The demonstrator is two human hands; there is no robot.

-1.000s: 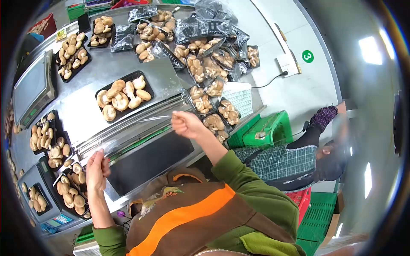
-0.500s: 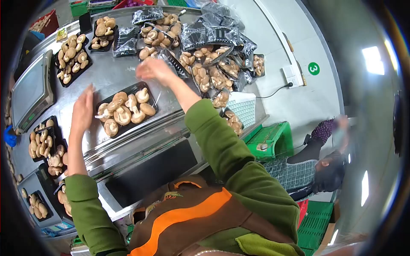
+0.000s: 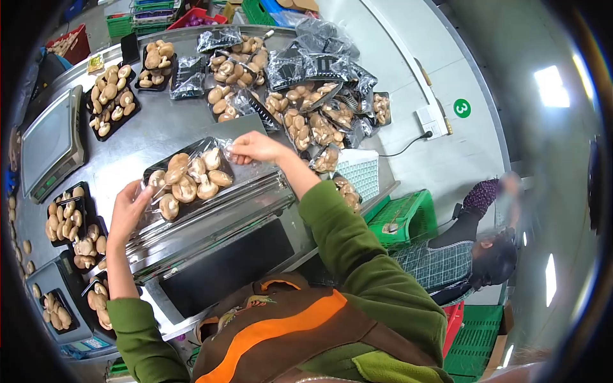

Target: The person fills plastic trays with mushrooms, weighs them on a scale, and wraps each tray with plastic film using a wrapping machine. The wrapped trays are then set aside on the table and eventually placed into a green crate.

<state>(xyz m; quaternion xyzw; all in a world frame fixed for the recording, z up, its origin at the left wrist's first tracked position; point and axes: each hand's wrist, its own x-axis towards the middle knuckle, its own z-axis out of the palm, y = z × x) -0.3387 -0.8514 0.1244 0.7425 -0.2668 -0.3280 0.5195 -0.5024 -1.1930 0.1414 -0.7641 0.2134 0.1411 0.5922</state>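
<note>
Centrally, a black tray [image 3: 151, 171] of brown mushrooms [image 3: 188, 179] sat on the steel ledge [image 3: 211, 214] at the front of the table [image 3: 159, 115], with clear film [image 3: 220, 145] draped over it. Tray's long axis ran from lower left to upper right in the head view, one hand at each end.

- Right hand [image 3: 252, 148]: closed, fingertips pinching the film at the tray's upper-right corner, just touching it.
- Left hand [image 3: 131, 205]: at the lower-left end, fingers raised against the film-covered edge. Could not tell whether it gripped or only pressed.
- Both hands equally close to the tray. It lay between them, slightly forward of the body.

Around it:
- a scale [image 3: 51, 140] to the left
- open trays of mushrooms [image 3: 112, 96] farther back and along the left edge
- a heap of wrapped packs [image 3: 319, 115] to the right rear, near the right hand but apart from it

Beyond the table: a green crate [image 3: 402, 214] on the floor and another person [image 3: 440, 252] in a checked top, well clear of the tray.
</note>
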